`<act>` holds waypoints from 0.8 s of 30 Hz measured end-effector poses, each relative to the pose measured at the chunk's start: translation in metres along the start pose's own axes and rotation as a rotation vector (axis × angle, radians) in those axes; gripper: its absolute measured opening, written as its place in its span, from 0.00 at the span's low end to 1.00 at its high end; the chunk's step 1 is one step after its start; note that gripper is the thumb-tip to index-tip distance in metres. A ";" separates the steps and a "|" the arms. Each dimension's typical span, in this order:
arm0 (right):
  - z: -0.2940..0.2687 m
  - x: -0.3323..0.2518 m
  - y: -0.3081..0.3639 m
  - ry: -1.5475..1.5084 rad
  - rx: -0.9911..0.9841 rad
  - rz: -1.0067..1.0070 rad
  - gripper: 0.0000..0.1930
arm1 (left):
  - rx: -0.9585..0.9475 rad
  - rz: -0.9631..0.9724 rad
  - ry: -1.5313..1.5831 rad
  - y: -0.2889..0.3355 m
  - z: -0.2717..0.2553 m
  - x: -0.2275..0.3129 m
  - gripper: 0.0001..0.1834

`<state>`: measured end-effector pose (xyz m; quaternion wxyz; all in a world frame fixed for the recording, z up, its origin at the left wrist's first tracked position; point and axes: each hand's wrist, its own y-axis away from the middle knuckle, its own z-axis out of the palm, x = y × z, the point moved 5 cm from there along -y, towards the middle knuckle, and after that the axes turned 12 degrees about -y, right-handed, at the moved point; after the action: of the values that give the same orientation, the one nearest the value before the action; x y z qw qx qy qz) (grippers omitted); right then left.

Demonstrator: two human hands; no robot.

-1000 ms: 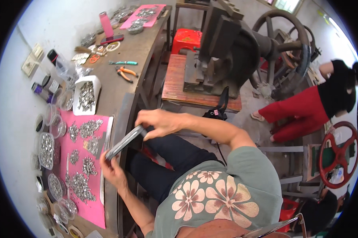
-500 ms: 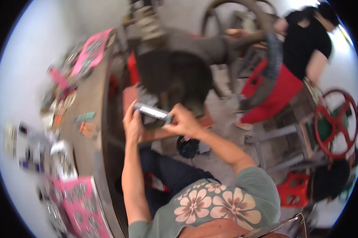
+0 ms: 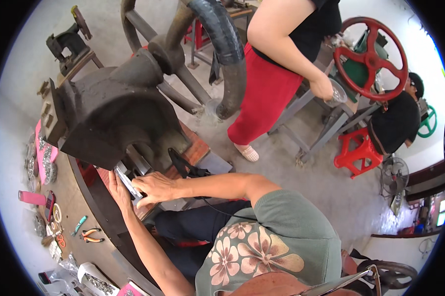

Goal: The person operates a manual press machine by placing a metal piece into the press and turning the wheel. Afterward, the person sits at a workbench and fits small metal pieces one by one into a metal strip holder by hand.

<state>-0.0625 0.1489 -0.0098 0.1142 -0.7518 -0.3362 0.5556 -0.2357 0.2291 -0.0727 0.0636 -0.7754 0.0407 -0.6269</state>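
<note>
A narrow grey metal bar [image 3: 128, 183] rests at the front of a large dark cast-iron press [image 3: 119, 103], under its arched opening. My left hand [image 3: 118, 191] lies along the bar's left side, fingers straightened and pressed to it. From the right, my right hand [image 3: 156, 188] grips the bar's near end between thumb and curled fingers. The bar's far end runs in among metal parts inside the press, and its upper face is mostly seen at a slant. A reddish base board [image 3: 195, 143] shows beneath the press.
On the left workbench [image 3: 92, 209] lie orange-handled pliers [image 3: 92, 235], a teal tool [image 3: 79, 225] and a pink roll [image 3: 31, 198]. A thick curved handwheel [image 3: 230, 79] overhangs the press. One person in red trousers [image 3: 267, 93] stands close by; another sits on a red stool [image 3: 358, 155].
The view has swung right. Both hands have brought the bar, held up with rows of small pale marks on its face, down to the front of the press.
</note>
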 end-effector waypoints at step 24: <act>-0.330 0.068 0.328 0.927 0.225 0.865 0.16 | 0.001 0.265 -0.278 0.092 0.021 0.066 0.60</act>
<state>0.3730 0.0136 -0.1225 0.0913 -0.9650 0.1415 0.2009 -0.2002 0.1297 -0.0272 0.1511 -0.8424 0.1329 -0.4998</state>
